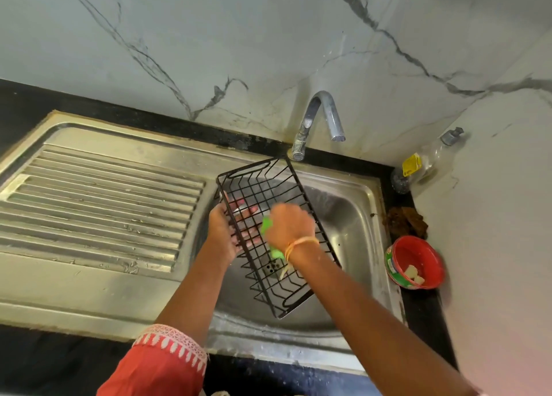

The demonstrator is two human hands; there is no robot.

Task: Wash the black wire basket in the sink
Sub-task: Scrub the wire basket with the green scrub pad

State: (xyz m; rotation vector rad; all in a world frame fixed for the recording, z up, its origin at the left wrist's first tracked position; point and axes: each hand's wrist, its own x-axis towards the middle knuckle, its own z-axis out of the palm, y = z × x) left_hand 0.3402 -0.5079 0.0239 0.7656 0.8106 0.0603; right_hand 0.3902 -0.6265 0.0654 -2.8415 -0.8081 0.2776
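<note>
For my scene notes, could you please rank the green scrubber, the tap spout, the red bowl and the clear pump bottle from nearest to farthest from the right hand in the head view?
1. Green scrubber: gripped in the right hand itself, inside the wire basket.
2. Tap spout and red bowl: behind the hand and to its right; too close to call.
3. Clear pump bottle: far right corner.
</note>
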